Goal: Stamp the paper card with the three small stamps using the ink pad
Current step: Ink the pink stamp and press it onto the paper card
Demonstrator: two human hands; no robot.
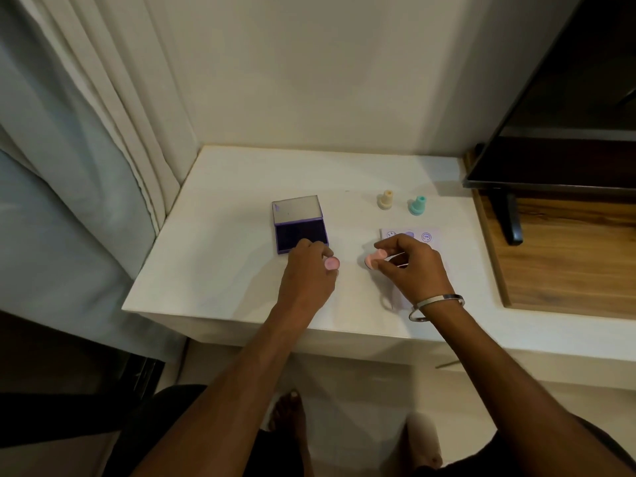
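Note:
A purple ink pad [301, 232] lies open on the white table [223, 242], its lid tilted up at the back. My left hand [308, 273] is just in front of it, holding a small round pink cap [332, 263]. My right hand [409, 266] grips a pink stamp [373, 259] a little above the table, its face turned left. The paper card [426, 236] lies behind and under my right hand, with purple marks along its top edge; most of it is hidden. A cream stamp [385, 200] and a teal stamp [417, 205] stand upright behind the card.
A curtain [86, 132] hangs along the left side. A dark screen [568, 98] on a stand rises at the right over a wooden surface [568, 256]. The wall runs behind the table. A silver bangle [435, 306] circles my right wrist.

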